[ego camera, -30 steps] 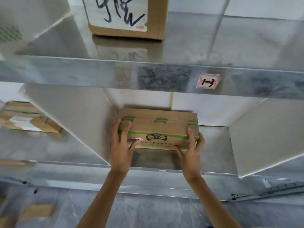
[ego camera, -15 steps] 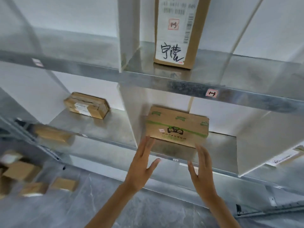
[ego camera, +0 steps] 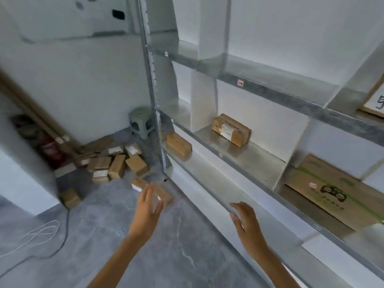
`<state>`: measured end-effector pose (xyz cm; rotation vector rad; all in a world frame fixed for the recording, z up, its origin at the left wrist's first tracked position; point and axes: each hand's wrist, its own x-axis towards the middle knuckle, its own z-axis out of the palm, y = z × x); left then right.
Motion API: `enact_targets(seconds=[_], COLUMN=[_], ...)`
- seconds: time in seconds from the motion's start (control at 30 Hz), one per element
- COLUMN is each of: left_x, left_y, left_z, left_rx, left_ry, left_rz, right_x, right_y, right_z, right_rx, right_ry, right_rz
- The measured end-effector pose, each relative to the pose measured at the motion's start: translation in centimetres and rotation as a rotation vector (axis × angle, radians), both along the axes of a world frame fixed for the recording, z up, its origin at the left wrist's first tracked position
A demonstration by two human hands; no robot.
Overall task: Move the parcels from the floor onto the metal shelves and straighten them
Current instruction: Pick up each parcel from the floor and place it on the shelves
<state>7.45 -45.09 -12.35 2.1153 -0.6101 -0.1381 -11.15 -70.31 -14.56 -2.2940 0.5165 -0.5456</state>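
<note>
Left hand and right hand spread, empty; parcel pile on floor beyond the left.

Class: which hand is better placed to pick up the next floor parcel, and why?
Probably left: the left hand is open over the nearest floor parcel; the right hand is by the shelf edge.

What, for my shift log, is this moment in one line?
left hand open; right hand open; green-printed box shelved; floor parcels unshelved

parcel pile on floor, left of shelves | stool behind pile
</note>
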Motion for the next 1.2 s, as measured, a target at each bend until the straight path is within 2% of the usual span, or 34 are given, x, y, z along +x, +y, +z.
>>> enact_targets(seconds=[0.23, 0.4, 0.7, 0.9, 1.2], left_x=[4.0, 7.4, 20.8, 34.4, 50.1], left_y=[18.3, 24.4, 23.1, 19.4, 17.8], left_z=[0.0, -0.5, -2.3, -4.2, -8.1], left_rx=[0.022, -0.009, 0.008, 0.117, 0.239], left_ry=[-0.059, -0.055, -0.04, -0.052, -0.017], left_rz=[0.287, 0.381, 0.376, 0.251, 0.266], right_x=[9.5, 15.8, 30.9, 44.9, 60.8], right_y=[13.2, 18.5, 19.1, 17.3, 16.4], right_z=[-0.8, -0.6, -1.7, -4.4, -9.8], right_rx=[0.049, 0.087, 0.062, 0.105, 0.022], right_ry=[0.073, 0.102, 0.141, 0.146, 0.25], right_rz=[0.204, 0.314, 0.302, 0.301, 0.341])
